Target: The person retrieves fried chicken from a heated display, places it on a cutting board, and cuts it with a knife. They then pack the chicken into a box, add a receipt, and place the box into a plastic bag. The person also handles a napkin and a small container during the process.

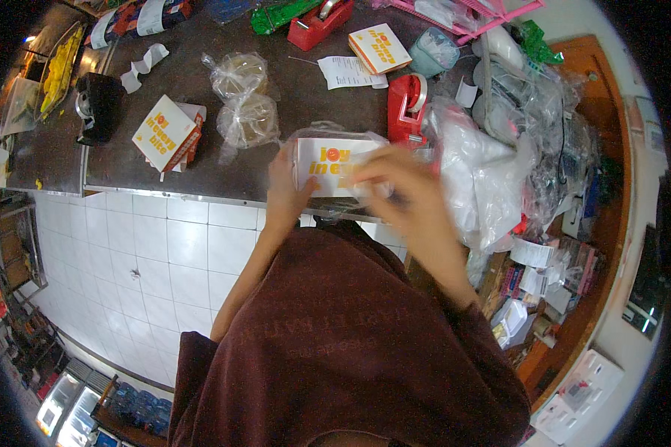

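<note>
A white food box (324,173) with orange and yellow print lies in a clear plastic bag (335,131) at the front edge of the dark table. Wrapped around the box's left side, my left hand (285,187) holds it with the thumb on top. My right hand (414,190) is blurred by motion over the box's right end. Its fingers are bent close to whitish, crumpled plastic, and whether they pinch it is unclear. Just beyond that hand stands a red tape dispenser (405,109) with a roll in it.
Stacked boxes (165,134) and two tied clear bags of round containers (249,100) sit leftward. A black tape dispenser (98,106) is farther left. Another box (379,49) rests on a paper slip (346,72) at the back, by a second red dispenser (319,25). Plastic bags (481,167) heap up at right.
</note>
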The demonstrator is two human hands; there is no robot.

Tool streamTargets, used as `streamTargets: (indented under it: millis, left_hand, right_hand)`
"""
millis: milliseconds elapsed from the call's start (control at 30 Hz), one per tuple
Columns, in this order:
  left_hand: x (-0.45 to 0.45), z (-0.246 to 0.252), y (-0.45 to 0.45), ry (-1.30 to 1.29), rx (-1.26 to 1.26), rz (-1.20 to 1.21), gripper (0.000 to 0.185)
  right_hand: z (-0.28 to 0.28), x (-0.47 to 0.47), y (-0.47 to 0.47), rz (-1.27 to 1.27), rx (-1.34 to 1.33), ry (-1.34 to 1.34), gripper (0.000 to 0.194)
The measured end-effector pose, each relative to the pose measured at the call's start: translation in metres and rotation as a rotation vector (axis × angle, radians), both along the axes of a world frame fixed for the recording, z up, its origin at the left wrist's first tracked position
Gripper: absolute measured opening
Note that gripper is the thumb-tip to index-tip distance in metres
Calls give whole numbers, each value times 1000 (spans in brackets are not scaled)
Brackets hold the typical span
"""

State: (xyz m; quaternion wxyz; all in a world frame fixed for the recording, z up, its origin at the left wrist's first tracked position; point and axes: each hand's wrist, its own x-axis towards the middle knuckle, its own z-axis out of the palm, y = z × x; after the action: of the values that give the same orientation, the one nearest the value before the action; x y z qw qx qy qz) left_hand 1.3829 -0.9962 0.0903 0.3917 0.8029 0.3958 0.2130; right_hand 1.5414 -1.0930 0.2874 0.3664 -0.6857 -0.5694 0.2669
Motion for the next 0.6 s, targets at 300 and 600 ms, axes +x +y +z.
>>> streamTargets:
  millis: [300, 600]
  left_hand:
    - [-33, 29, 11, -390, -665, 17, 52]
    - [-15, 86, 23, -427, -499, -81, 62]
  right_hand:
    - [-161, -2, 45, 372, -359, -793, 119]
    - [-105, -1, 48, 327, -367, -605, 114]
